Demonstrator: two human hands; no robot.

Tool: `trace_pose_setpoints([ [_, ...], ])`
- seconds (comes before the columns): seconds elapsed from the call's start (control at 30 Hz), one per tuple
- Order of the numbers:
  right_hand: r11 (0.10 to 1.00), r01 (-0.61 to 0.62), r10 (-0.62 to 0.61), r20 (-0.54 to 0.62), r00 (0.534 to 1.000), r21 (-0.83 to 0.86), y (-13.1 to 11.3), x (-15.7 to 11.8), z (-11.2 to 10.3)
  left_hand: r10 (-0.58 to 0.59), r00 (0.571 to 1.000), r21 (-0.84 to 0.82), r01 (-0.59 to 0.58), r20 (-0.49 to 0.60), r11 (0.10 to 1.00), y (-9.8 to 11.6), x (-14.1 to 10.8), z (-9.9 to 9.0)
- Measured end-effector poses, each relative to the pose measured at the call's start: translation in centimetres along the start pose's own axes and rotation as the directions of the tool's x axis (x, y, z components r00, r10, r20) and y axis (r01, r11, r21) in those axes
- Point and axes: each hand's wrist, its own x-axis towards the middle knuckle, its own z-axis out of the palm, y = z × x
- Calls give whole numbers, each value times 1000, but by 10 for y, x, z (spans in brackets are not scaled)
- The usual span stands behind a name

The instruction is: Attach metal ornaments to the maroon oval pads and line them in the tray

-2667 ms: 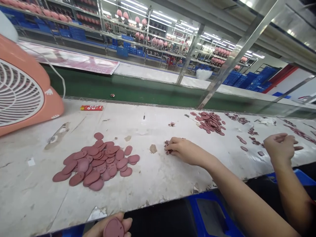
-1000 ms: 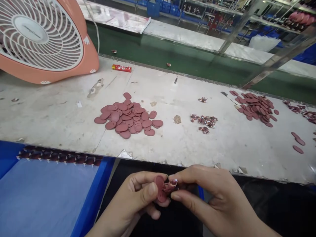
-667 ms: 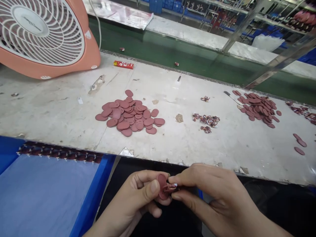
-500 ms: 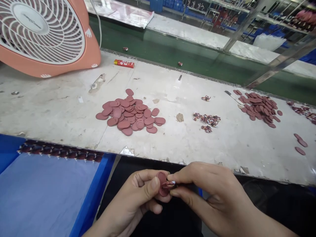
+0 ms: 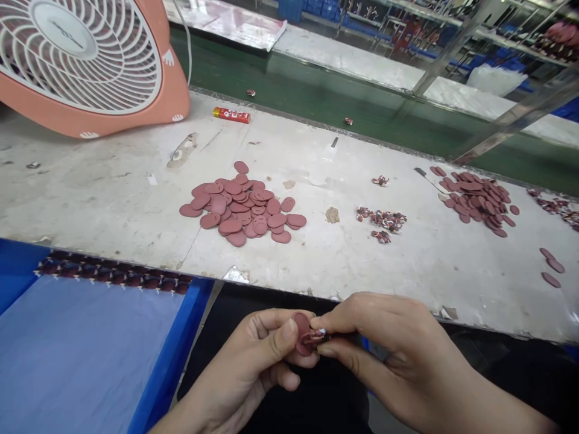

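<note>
My left hand [image 5: 266, 349] pinches a reddish-brown oval disc [image 5: 301, 328] between thumb and fingers, in front of the table edge. Against the disc, the thumb and forefinger of my right hand [image 5: 384, 343] grip a small painted figure [image 5: 319, 335] with a white patch; its details are too small to make out. Figure and disc touch, but I cannot tell how they are joined. On the table lie a pile of similar oval discs [image 5: 244, 208], some with small holes, and a cluster of small figures [image 5: 382, 218].
A blue tray [image 5: 151, 374] holds rows of dark pieces at lower left. An orange fan [image 5: 176, 102] stands at the back left, near a red-and-yellow tube [image 5: 231, 115]. Another disc pile [image 5: 479, 199] lies right. Behind runs a green belt [image 5: 298, 96] with two small pieces.
The view has shifted slightly. The two small pieces on the green belt have moved to the right. Both hands keep their hold on the disc and figure, with little change.
</note>
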Motion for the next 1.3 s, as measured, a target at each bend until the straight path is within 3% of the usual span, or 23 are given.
trace_pose_setpoints([
  [0.47,990,17,-6,82,997,-137,-9,6,-1,5,1000,-31,-5,-8,1000,-1,0,-3],
  [1.3,960,51,-45,28,999,-277,-15,5,10,33,999,-85,-35,-25,996,-5,-7,-6],
])
